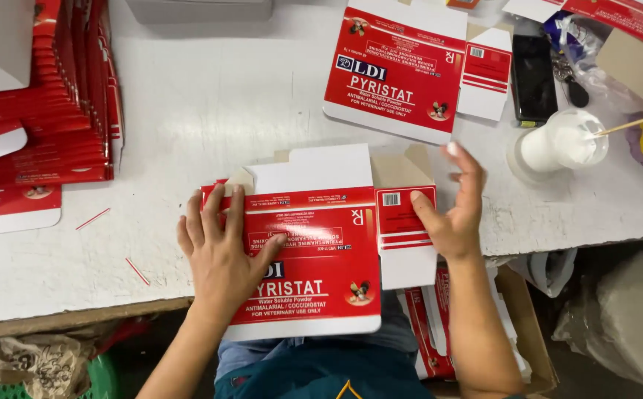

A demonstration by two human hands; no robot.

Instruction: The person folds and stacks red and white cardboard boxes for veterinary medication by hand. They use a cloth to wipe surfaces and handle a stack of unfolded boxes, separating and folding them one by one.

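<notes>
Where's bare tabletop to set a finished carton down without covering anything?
Bare white table lies between the stack of red flats on the left and the second flat carton at top. The right side is crowded: phone, glue cup, bags. The front edge holds the carton under both hands.

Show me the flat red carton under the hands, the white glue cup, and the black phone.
flat red carton point(329, 255), head view, its red front panel.
white glue cup point(561, 144), head view, the white glue inside.
black phone point(533, 77), head view, its dark screen.
</notes>
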